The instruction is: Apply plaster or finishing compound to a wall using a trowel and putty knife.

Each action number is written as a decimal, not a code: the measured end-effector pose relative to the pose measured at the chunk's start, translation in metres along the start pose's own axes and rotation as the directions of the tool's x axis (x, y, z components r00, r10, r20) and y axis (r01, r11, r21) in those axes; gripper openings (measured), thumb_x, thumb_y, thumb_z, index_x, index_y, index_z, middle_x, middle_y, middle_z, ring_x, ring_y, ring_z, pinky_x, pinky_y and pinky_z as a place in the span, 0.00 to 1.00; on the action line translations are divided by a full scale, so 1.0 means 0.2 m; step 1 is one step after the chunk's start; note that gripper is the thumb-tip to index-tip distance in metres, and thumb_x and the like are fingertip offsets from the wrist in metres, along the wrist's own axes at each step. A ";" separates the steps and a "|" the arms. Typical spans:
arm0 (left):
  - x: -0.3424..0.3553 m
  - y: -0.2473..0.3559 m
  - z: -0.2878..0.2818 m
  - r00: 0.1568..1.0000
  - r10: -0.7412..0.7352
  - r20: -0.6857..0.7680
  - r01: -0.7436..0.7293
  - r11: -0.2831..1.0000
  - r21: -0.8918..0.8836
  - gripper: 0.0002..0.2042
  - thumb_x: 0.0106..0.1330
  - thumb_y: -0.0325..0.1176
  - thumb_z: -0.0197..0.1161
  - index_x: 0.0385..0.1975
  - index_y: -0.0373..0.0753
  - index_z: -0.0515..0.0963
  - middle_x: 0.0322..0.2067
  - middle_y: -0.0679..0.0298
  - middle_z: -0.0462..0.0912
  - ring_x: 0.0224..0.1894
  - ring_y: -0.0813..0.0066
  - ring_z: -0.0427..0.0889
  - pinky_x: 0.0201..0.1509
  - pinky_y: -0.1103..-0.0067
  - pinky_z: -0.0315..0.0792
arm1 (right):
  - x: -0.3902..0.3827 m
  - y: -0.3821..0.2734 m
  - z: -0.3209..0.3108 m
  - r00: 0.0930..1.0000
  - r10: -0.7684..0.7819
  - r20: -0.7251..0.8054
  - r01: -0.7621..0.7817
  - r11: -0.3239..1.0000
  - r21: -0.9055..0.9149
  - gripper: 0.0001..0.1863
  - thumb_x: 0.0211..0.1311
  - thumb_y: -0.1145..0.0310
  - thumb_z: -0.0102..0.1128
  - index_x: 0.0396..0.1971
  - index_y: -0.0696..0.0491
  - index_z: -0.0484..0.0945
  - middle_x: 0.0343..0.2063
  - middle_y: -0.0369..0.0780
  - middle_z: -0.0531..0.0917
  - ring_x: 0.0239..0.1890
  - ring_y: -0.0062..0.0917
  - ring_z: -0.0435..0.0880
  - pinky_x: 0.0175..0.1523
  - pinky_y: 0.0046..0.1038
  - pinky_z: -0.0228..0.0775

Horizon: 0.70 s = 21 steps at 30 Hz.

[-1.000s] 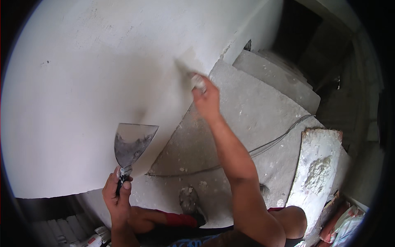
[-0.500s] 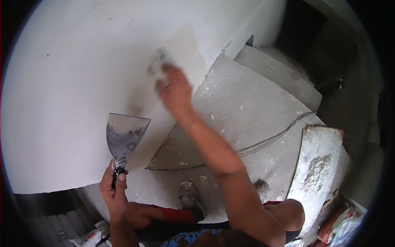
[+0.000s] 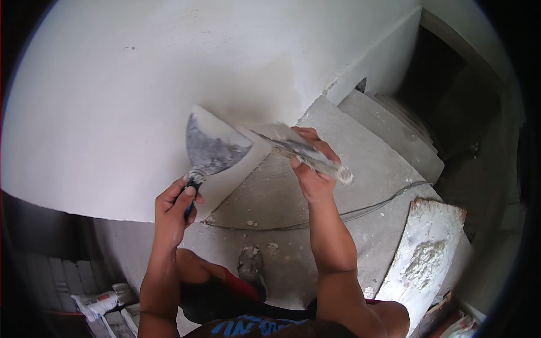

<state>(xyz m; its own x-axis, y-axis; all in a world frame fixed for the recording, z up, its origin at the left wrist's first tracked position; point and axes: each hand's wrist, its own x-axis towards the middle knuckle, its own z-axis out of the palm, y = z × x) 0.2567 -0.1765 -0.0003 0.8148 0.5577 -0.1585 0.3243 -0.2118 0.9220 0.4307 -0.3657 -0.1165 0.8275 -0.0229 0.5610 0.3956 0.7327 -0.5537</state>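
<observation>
My left hand (image 3: 177, 204) is closed round the dark handle of a wide putty knife (image 3: 217, 149), its blade pointing up and smeared with grey and white putty. Closed on a flat, putty-caked trowel (image 3: 298, 151) is my right hand (image 3: 316, 179). The trowel is tilted nearly edge-on and slightly blurred. Its left end comes close to the right corner of the knife blade; whether they touch I cannot tell. Behind both tools rises a white wall (image 3: 112, 129), where a slightly darker, damp-looking patch (image 3: 276, 81) shows above the trowel.
Grey concrete steps (image 3: 389, 127) climb along the wall to the right. A thin cable (image 3: 366, 211) crosses the landing. At lower right lies a white-smeared board (image 3: 403, 236) bearing a heap of putty (image 3: 426, 263). A white bag (image 3: 96, 304) lies at lower left.
My right hand has come down and right, away from the wall patch, turning the trowel edge-on. My left hand has moved up and right with the putty knife. The tools are now close together.
</observation>
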 end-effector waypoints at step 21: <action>-0.16 -0.04 -0.09 0.944 0.238 0.227 -0.130 0.904 -0.407 0.17 0.71 0.32 0.59 0.58 0.36 0.76 0.27 0.51 0.80 0.15 0.81 0.70 0.18 0.89 0.62 | -0.29 0.35 -0.16 0.892 0.437 0.114 -0.359 0.839 -0.409 0.21 0.53 0.81 0.59 0.50 0.56 0.79 0.42 0.43 0.85 0.44 0.30 0.84 0.50 0.33 0.76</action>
<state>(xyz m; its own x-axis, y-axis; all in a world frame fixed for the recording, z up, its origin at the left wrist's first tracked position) 0.2191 -0.1789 0.0041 0.9556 0.2943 -0.0100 -0.0089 0.0628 0.9980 0.4237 -0.3358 -0.2068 0.8658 0.3773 0.3287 0.1978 0.3453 -0.9174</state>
